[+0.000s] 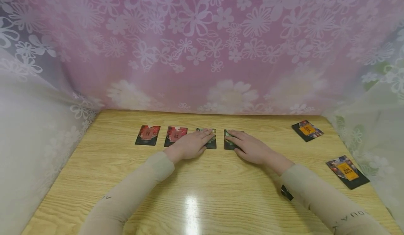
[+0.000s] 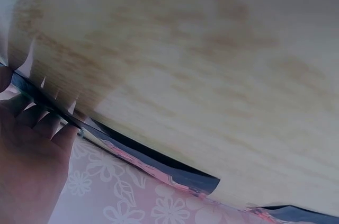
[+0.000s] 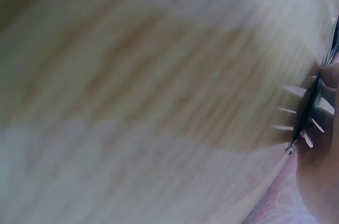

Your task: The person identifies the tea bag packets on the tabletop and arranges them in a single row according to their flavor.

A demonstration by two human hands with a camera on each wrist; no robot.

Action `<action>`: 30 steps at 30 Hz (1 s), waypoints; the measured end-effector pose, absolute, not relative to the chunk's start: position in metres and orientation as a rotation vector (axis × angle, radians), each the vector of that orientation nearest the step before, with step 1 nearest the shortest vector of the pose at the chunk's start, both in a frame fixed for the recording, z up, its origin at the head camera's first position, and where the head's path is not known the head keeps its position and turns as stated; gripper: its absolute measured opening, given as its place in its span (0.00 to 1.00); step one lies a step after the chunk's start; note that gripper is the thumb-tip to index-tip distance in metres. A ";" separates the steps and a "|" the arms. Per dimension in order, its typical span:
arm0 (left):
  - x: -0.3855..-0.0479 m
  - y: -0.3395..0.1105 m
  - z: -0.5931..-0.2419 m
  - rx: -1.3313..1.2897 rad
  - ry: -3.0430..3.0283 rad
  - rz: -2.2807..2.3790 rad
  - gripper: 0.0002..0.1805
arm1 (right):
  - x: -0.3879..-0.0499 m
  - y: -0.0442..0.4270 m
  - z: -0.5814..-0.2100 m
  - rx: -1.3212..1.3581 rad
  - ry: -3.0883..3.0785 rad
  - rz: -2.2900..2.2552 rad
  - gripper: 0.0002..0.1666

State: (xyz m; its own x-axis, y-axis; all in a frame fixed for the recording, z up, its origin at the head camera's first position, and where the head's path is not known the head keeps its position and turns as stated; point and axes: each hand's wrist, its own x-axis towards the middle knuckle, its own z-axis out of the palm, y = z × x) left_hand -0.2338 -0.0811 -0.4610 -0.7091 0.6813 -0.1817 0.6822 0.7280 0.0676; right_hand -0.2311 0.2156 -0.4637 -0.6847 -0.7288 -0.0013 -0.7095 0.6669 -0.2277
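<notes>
Near the far side of the table, a row of flat, dark printed packets lies spaced apart. My left hand [image 1: 191, 144] rests with extended fingers on a green-and-black packet [image 1: 212, 144], covering much of it. Just to the right, my right hand [image 1: 252, 148] lies likewise on another green-and-black packet [image 1: 227, 144], hiding most of its front. Left of these are two packets with red labels, the outer red packet [image 1: 147, 135] and the inner red packet [image 1: 175, 135], partly behind my left hand. Both wrist views show the fingers flat against the packets on the tabletop.
At the right, two packets with orange labels lie askew, a farther packet [image 1: 307, 130] and a nearer packet [image 1: 348, 172]. A dark piece [image 1: 286, 193] shows from under my right sleeve. Floral curtains [image 1: 202, 70] border the wooden table [image 1: 202, 186] at the back and sides.
</notes>
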 end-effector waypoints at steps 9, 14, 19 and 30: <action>-0.233 -0.078 -0.460 1.094 2.738 -0.009 0.35 | -0.231 0.217 -0.465 -1.192 2.806 -0.292 0.35; -0.233 -0.077 -0.459 1.093 2.737 -0.002 0.35 | -0.231 0.218 -0.466 -1.181 2.802 -0.317 0.37; -0.233 -0.076 -0.459 1.090 2.730 -0.020 0.35 | -0.229 0.219 -0.464 -1.170 2.808 -0.313 0.38; -0.234 -0.078 -0.459 1.060 2.730 0.021 0.35 | -0.231 0.224 -0.461 -1.156 2.852 -0.323 0.41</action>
